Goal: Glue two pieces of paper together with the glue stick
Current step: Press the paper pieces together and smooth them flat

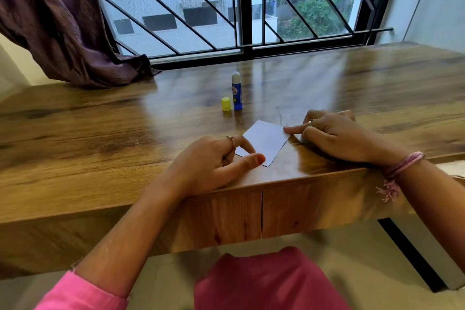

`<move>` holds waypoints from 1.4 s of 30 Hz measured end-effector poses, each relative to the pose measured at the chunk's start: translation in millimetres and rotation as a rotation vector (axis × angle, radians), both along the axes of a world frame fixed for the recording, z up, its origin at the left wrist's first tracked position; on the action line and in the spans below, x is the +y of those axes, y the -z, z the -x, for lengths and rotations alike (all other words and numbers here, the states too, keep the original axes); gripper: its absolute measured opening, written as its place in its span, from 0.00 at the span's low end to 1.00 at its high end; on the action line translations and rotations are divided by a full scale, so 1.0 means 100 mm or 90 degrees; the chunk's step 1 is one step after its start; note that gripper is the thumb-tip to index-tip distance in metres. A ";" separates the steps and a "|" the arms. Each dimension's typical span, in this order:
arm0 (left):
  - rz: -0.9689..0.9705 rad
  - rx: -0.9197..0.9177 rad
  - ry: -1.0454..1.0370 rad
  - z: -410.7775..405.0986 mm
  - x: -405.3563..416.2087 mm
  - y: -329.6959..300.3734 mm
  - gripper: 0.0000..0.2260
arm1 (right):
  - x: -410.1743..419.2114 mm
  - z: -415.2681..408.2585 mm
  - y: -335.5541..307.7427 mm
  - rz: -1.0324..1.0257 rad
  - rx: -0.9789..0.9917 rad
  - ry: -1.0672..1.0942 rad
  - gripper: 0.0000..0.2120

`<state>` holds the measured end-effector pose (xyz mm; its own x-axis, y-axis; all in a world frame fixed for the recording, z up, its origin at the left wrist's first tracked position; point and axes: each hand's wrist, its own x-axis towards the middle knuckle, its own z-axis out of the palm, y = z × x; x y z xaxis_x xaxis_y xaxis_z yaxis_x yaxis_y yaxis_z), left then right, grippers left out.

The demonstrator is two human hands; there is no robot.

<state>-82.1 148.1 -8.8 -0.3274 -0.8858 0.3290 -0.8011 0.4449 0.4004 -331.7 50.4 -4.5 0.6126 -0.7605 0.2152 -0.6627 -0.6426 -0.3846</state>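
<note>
A small white paper [266, 142] lies flat on the wooden table [100, 133] near its front edge. I cannot tell whether a second piece lies under it. My left hand [214, 161] rests on the paper's near left corner, index finger and thumb laid on it. My right hand [334, 136] presses its index fingertip on the paper's right corner, the other fingers curled. Behind the paper stands a blue glue stick [236, 92], uncapped, with its white tip showing. Its yellow cap [226, 104] stands upright just to its left.
A purple curtain [63, 20] hangs over the table's far left. A barred window [226, 7] runs along the back edge. The table's front edge, with drawer fronts [226, 219], is right under my wrists.
</note>
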 end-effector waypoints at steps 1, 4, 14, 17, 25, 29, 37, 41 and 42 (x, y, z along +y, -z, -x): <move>0.019 -0.012 -0.028 0.00 -0.01 0.01 0.21 | 0.05 -0.01 -0.01 -0.001 -0.009 0.006 0.21; 0.063 -0.044 -0.103 -0.02 -0.03 0.05 0.20 | 0.20 -0.02 -0.02 0.002 -0.013 0.013 0.24; 0.072 -0.085 -0.234 -0.08 -0.13 0.11 0.20 | 0.44 0.07 -0.03 -0.109 -0.025 -0.094 0.22; 0.027 -0.083 -0.222 -0.11 -0.18 0.06 0.20 | 0.34 0.13 -0.08 -0.168 -0.114 -0.107 0.21; -0.136 -0.082 -0.153 -0.23 -0.34 -0.10 0.15 | 0.18 0.12 -0.10 -0.234 -0.083 -0.119 0.15; -0.098 -0.090 -0.156 -0.24 -0.34 -0.06 0.12 | 0.19 0.02 -0.03 -0.204 -0.006 -0.112 0.13; 0.108 -0.047 -0.093 -0.02 -0.03 -0.01 0.17 | 0.24 0.02 -0.08 -0.088 0.040 -0.205 0.20; 0.102 -0.107 -0.014 0.09 0.09 -0.02 0.20 | 0.22 0.01 -0.07 -0.093 0.046 -0.209 0.22; 0.100 -0.133 0.012 0.14 0.10 -0.02 0.22 | 0.22 0.01 -0.06 -0.103 0.036 -0.212 0.22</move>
<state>-95.9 158.5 -6.9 -0.4185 -0.8223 0.3855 -0.8500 0.5042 0.1528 -332.7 72.6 2.0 0.8398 -0.5388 0.0669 -0.4509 -0.7607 -0.4670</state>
